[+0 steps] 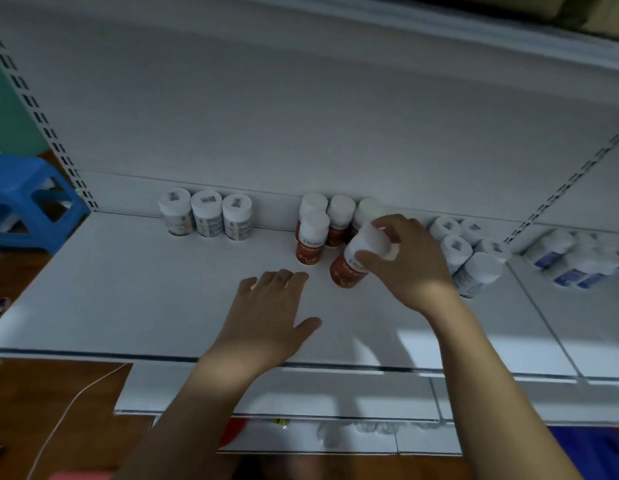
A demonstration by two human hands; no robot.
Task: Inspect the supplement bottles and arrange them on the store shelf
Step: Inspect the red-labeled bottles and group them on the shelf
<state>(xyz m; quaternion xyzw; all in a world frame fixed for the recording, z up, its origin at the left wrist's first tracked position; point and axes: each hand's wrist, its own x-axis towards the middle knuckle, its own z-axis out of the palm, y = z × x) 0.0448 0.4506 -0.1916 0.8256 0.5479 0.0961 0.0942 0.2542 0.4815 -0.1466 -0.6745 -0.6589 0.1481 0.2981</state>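
Looks approx. half done: white-labelled bottle trio (207,216) at 10 o'clock and blue-labelled bottles (477,268) at 3 o'clock are grouped on the white metal shelf (128,289). Right hand (405,261) grips the white cap of a tilted red-labelled plastic supplement bottle (347,271), 4 o'clock of the upright red-labelled group (311,244), not yet placed. Left hand (270,306) rests flat, fingers straight.

Two bare arms show, each uncovered from the hand back to the lower edge of the view. The left hand (270,306) has slim fingers and a plain, bare wrist. Behind that wrist the left forearm (197,410) is smooth and sleeveless as far as it shows, and lies in dim shade. The right hand (408,261) is likewise bare, with a brighter patch of light across its back just ahead of the wrist. Behind it the right forearm (491,393) is bare too. The nails are too blurred to describe.
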